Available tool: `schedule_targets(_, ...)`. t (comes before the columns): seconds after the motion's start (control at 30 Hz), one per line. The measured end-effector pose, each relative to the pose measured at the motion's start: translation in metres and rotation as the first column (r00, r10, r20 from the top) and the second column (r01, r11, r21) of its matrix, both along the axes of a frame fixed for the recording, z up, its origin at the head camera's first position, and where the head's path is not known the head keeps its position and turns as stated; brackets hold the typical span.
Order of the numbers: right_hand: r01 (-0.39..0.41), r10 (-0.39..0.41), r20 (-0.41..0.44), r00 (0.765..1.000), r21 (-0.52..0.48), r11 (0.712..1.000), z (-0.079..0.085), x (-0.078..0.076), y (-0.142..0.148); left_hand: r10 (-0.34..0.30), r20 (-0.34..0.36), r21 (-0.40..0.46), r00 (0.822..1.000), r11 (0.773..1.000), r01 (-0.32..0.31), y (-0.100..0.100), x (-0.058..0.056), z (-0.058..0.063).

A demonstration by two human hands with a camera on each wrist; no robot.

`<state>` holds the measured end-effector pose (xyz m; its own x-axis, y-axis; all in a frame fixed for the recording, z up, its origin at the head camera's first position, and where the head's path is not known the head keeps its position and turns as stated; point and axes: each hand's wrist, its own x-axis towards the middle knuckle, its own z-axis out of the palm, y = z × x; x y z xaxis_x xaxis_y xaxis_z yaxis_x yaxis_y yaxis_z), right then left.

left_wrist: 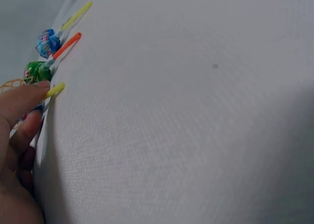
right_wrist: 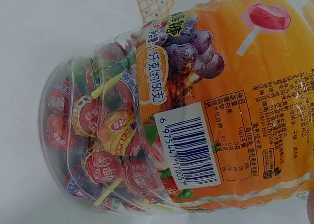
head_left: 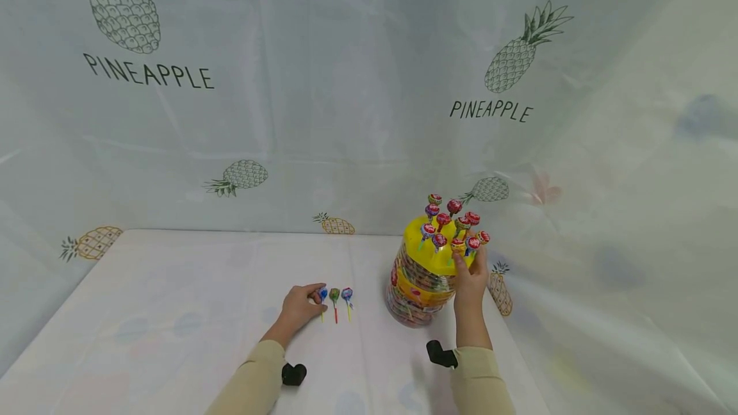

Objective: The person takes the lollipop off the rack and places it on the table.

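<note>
On the white table my left hand [head_left: 301,308] pinches a blue-wrapped lollipop [head_left: 323,294] by thumb and fingers; its yellow stick [left_wrist: 57,90] shows past the thumb in the left wrist view. Right beside it lie a green lollipop [head_left: 334,296] with a red stick and another blue lollipop [head_left: 347,294] with a yellow stick. My right hand [head_left: 471,280] grips the upper right side of a tall candy jar [head_left: 416,290], thumb in front and fingers at the far side, near the lid's edge. Several wrapped lollipops [head_left: 442,220] stand upright on the yellow lid [head_left: 416,242].
The white tabletop [head_left: 190,325] runs back to a hanging sheet [head_left: 346,82] printed with pineapples. The clear jar body is packed with wrapped lollipops [right_wrist: 100,166]. An orange label [right_wrist: 235,111] with a barcode faces the right wrist camera.
</note>
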<state>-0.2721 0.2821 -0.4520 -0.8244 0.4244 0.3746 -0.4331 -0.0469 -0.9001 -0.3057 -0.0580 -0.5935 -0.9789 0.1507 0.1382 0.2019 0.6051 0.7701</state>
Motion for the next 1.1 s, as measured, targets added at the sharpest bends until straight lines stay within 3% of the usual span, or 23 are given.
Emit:
schedule_targets(0.27, 0.018, -0.019, 0.057, 0.998, 0.014, 1.000, -0.001, 0.000, 0.000, 0.068, -0.022, -0.141, 0.997, 0.988, -0.071, 0.001, 0.004, 0.005)
schedule_targets(0.8, 0.004, -0.004, 0.015, 1.000, -0.011, 1.000, -0.003, -0.003, 0.004, 0.147, 0.001, -0.249, 0.989, 0.958, -0.142, 0.003, 0.007, 0.012)
schedule_targets(0.93, -0.014, 0.014, -0.018, 1.000, -0.008, 1.000, -0.005, -0.004, 0.004, 0.136, -0.023, -0.195, 0.990, 0.971, -0.138, 0.005, 0.006, 0.024)
schedule_targets(1.1, 0.001, -0.001, -0.006, 1.000, 0.010, 1.000, -0.005, -0.003, 0.003, 0.079, -0.039, 0.032, 0.996, 0.996, -0.077, 0.012, 0.001, 0.060)
